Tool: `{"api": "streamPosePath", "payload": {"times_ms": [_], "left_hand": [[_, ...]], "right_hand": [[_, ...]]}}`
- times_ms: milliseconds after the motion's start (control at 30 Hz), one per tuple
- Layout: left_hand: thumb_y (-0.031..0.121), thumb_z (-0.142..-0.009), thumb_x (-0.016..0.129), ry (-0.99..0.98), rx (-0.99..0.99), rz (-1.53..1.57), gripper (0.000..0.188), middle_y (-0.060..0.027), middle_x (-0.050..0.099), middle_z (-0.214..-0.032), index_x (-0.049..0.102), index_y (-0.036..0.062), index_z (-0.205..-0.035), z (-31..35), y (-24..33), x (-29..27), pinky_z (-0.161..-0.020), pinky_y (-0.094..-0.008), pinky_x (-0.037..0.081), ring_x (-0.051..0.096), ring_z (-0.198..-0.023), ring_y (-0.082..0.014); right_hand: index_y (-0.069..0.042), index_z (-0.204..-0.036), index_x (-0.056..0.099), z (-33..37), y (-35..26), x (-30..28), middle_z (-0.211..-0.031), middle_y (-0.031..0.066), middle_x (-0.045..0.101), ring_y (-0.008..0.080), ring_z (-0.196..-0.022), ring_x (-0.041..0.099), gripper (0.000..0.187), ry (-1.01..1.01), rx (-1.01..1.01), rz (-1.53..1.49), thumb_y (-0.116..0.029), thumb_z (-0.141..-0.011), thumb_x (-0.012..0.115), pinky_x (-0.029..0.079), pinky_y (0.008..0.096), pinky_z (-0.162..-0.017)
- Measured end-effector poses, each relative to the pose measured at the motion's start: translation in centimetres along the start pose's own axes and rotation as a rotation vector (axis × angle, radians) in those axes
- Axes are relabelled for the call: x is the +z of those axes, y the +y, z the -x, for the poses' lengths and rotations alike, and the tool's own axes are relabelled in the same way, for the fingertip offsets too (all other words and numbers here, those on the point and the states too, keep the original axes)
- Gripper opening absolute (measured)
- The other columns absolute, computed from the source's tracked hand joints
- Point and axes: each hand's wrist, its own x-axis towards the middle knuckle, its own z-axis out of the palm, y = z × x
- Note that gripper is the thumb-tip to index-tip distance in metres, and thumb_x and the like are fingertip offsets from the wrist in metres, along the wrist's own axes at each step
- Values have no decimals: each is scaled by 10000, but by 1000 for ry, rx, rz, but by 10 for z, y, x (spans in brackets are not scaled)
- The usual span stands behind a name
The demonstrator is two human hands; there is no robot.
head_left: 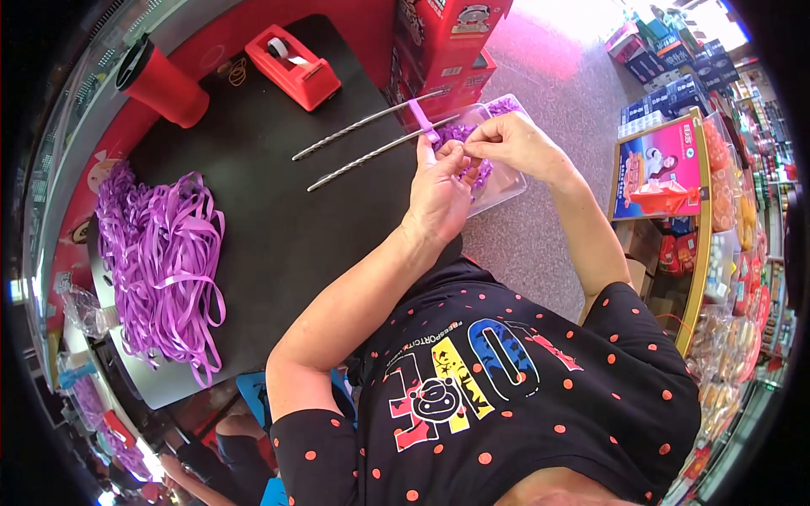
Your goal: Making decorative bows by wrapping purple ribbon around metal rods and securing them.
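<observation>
My left hand (439, 190) and my right hand (515, 148) meet over the table's right edge. Their fingertips pinch together at a purple ribbon, mostly hidden by the fingers. Two thin twisted metal rods (371, 163) jut side by side over the black tabletop. A purple ribbon band (419, 116) wraps across them, and one finger of my left hand touches its lower end. Just below my hands is a clear plastic box (506, 187) with folded purple ribbon pieces (456, 132) in it.
A big heap of purple ribbon (173, 270) covers the left of the black table (278, 253). A red tape dispenser (293, 67), red cup (169, 88) and rubber bands (238, 72) sit at the back. Red cartons (443, 42) stand behind the rods; a shelf of goods (700, 202) is right.
</observation>
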Motion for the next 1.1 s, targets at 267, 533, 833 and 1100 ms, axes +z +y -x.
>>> {"api": "streamPosePath", "payload": {"times_ms": [267,533,833,1100], "left_hand": [[34,-910,547,-12,16,-33,529,38,553,-942,316,233,-1342,1,-3,-1,-832,-319,412,520,-865,-95],[12,-894,555,58,5,-24,588,22,561,-937,292,242,-1367,2,-1,1,-819,-323,421,527,-822,-108],[14,-866,586,137,-76,39,736,-18,519,-1036,206,299,-1428,3,3,2,-893,-372,414,491,-923,-162],[77,-841,653,102,-105,69,706,-8,427,-1215,293,348,-1385,6,4,5,-929,-385,382,411,-1070,-195]], "right_hand": [[26,-985,684,12,19,1,-830,17,664,48,-744,563,213,34,13,-92,-152,-888,621,462,228,-669],[-7,-1132,628,29,34,22,-1006,10,640,60,-809,558,283,220,-80,-389,-168,-899,617,448,212,-743],[8,-907,665,20,21,7,-812,-16,615,50,-789,535,183,247,-2,-41,-166,-852,669,439,225,-709],[7,-945,655,-53,-13,-11,-848,58,663,102,-828,591,281,-116,-206,44,-258,-857,623,465,267,-761]]}}
